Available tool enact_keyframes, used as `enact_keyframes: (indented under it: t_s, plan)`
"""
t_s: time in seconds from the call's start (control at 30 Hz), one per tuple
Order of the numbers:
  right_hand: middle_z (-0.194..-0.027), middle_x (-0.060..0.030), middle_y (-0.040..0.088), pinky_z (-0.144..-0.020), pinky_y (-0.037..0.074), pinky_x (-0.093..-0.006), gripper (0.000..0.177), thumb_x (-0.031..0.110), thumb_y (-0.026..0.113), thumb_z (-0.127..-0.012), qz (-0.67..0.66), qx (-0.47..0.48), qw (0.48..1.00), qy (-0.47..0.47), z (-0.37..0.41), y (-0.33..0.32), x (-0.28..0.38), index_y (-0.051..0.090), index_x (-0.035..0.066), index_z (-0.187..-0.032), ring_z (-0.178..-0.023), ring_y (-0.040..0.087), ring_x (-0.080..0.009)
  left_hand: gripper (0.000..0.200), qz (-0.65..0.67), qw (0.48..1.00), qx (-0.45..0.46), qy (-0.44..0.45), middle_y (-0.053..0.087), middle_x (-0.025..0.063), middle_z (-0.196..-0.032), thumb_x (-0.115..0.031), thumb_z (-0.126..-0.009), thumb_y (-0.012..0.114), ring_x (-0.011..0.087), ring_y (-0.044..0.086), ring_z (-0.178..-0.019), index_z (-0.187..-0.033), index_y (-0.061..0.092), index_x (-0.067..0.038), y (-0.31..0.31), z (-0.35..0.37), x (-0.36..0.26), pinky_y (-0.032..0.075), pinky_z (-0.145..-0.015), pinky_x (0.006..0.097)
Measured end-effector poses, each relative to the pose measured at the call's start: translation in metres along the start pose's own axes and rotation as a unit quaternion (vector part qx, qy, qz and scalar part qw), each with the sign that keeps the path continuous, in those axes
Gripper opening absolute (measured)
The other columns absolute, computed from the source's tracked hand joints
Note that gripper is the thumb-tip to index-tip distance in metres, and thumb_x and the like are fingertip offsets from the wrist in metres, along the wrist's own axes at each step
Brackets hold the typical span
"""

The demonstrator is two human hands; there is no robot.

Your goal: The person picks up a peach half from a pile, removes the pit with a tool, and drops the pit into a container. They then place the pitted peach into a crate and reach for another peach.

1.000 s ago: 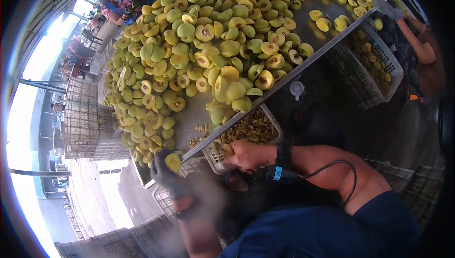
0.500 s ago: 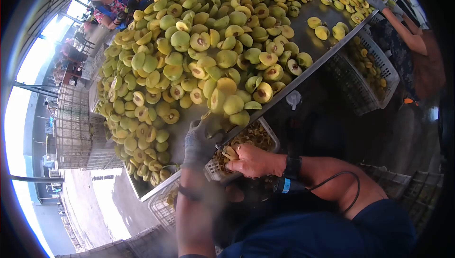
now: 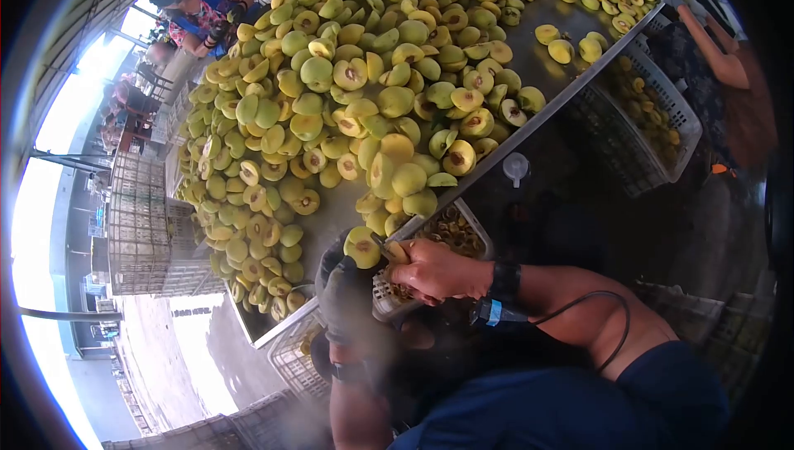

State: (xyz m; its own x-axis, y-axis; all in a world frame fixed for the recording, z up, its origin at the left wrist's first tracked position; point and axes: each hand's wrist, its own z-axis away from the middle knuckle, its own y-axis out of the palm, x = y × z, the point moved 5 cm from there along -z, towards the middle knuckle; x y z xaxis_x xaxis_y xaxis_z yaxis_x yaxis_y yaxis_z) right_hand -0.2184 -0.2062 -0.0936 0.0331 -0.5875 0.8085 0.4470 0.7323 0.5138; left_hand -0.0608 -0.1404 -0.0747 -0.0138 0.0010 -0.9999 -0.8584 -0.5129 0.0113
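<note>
My left hand (image 3: 337,284), in a grey glove, is closed on a yellow-green peach half (image 3: 361,247) at the near edge of the metal table. The cut face with its brown centre is turned up towards me. My bare right hand (image 3: 442,270) grips a short pale handle (image 3: 399,252) of a small tool. Its dark metal tip (image 3: 379,240) meets the right side of the peach half; the tip's exact shape cannot be made out. A big heap of halved peaches (image 3: 331,102) covers the table beyond both hands.
Below the table edge (image 3: 571,90) stands a crate (image 3: 475,235) of brown scraps, just behind my right hand. Another crate (image 3: 674,123) with fruit is at the right, near a co-worker's arm (image 3: 711,53). Another person (image 3: 203,11) works at the upper left. A clear cup (image 3: 515,167) is below the table edge.
My left hand has come back from the heap's edge, and a peach half now shows in it, cut face up. My right hand has moved slightly up and left, bringing the tool to the fruit.
</note>
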Motion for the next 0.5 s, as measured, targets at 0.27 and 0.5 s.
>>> enact_keyframes:
  t_s: [0.27,0.5]
  plan:
    - [-0.07,-0.0029,0.055,-0.048,0.042,-0.0319,0.015,0.014,0.056,-0.103,-0.039,0.063,0.997,0.027,0.004,0.005,-0.01,0.059,0.004,-0.092,-0.052,0.049,-0.0114,0.039,0.139,0.99,-0.023,0.003,0.07,0.0118,-0.119,-0.01,-0.091,0.067,0.0218,0.066,-0.106,-0.128,0.065,0.002,0.014,0.029,0.004,0.052,-0.096,0.0351]
    - [-0.097,-0.0117,0.072,-0.087,0.052,-0.0364,0.02,0.012,0.058,-0.1,0.228,-0.022,0.965,-0.127,-0.01,0.004,-0.024,0.064,-0.003,-0.113,-0.093,0.066,-0.0217,0.027,-0.312,0.943,-0.017,0.118,0.071,0.0125,-0.11,-0.008,-0.089,0.067,0.0248,0.069,-0.095,-0.116,0.069,-0.005,0.02,0.013,-0.013,0.056,-0.084,0.0357]
